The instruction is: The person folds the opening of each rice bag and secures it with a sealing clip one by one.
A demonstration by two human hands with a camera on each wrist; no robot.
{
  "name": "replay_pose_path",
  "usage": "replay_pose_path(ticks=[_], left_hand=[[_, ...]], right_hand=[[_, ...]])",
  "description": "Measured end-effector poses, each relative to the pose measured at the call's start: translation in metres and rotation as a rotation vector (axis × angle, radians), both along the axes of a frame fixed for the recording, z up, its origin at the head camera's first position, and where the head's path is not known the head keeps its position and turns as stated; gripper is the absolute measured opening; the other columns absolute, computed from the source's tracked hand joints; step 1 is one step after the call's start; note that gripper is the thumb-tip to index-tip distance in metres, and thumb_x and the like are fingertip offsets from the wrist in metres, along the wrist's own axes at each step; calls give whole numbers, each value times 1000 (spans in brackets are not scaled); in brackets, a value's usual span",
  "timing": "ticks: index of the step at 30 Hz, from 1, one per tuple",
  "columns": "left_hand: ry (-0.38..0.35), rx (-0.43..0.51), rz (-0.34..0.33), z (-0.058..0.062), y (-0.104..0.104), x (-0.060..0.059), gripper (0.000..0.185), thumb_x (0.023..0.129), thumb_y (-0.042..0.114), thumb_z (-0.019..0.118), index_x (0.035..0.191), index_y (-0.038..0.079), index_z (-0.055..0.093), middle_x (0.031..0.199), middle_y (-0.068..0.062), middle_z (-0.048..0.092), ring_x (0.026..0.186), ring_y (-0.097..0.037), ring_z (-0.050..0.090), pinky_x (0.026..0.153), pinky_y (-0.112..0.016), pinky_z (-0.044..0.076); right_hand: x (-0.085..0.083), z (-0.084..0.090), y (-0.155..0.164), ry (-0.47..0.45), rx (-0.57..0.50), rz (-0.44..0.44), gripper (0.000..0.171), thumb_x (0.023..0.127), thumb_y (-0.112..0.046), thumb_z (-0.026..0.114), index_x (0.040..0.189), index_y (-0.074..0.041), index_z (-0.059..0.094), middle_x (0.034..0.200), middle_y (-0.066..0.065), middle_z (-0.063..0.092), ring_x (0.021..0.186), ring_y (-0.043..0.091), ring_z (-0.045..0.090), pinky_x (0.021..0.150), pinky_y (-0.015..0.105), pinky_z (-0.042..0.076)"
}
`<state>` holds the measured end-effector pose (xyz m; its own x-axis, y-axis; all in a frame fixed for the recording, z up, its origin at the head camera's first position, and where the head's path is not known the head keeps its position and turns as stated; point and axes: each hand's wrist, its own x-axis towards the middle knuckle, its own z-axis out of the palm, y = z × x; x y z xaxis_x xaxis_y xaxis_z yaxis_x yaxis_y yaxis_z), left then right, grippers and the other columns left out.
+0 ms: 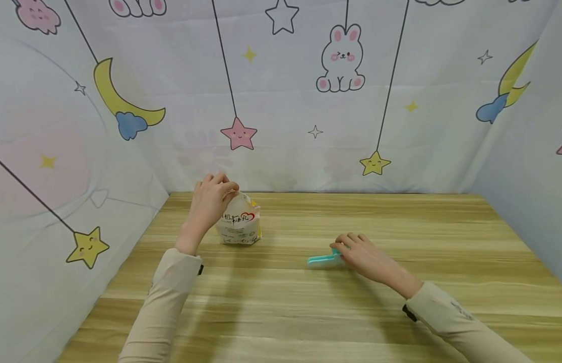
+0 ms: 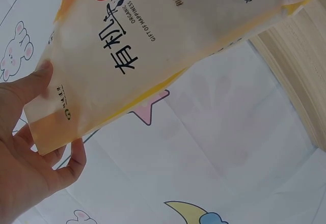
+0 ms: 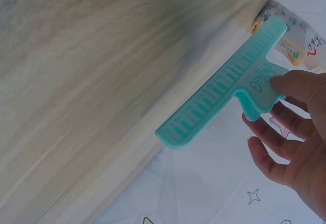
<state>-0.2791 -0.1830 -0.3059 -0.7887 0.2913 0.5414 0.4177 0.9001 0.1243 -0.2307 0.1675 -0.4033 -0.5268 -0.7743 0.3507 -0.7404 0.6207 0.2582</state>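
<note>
Now the left hand [image 1: 210,201] is pinching the bag [image 1: 240,222] top. The right hand [image 1: 362,254] is pinching the clip [image 1: 323,260], which is lying lengthwise toward 9 o'clock, with the bag at 10 o'clock from it.

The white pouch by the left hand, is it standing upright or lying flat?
Upright. The white pouch stands on its base on the wooden table, and the left hand pinches its top edge.
</note>
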Motion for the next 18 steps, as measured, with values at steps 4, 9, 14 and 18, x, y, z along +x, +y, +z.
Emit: replay_pose_path(ticks=[4, 9, 14, 18], left_hand=[[-1, 0, 0, 0, 0, 0, 12, 84, 18, 61, 90, 11, 69, 86, -5, 56, 78, -26, 45, 68, -41, 35], [-3, 1, -1, 0, 0, 0, 12, 84, 18, 61, 90, 12, 69, 86, -5, 56, 78, -26, 45, 68, -40, 34], [1, 3, 0, -1, 0, 0, 12, 84, 18, 61, 90, 12, 69, 86, -5, 56, 78, -26, 45, 67, -40, 34], [3, 0, 1, -1, 0, 0, 13, 84, 18, 60, 90, 12, 69, 86, -5, 56, 78, -26, 45, 68, -41, 35]], right_hand=[[-1, 0, -1, 9, -16, 0, 34, 75, -14, 70, 106, -10, 59, 99, 3, 56, 85, 18, 55, 68, 32, 46], [-1, 1, -2, 23, -28, 0, 34, 75, -13, 71, 106, -10, 58, 99, 3, 56, 86, 19, 55, 69, 32, 46], [-3, 4, -3, 31, -42, -9, 35, 74, -14, 71, 107, -10, 58, 100, 3, 56, 88, 19, 55, 69, 32, 46], [-4, 6, -4, 23, -57, -17, 34, 75, -13, 71, 107, -10, 59, 101, 4, 57, 91, 20, 55, 69, 33, 46]])
